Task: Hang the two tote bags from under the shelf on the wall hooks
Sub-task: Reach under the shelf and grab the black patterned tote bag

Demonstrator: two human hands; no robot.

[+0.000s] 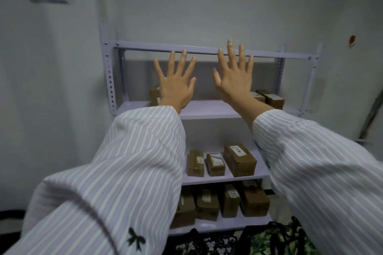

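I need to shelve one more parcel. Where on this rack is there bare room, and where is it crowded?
The upper lilac shelf board is bare in the middle, between the brown box at its left end and the brown boxes at its right end. The bottom shelf is packed with cardboard boxes, and patterned tote bags crowd the floor under it.

On the cardboard boxes [240,161] the labels [238,149] are too blurred to read.
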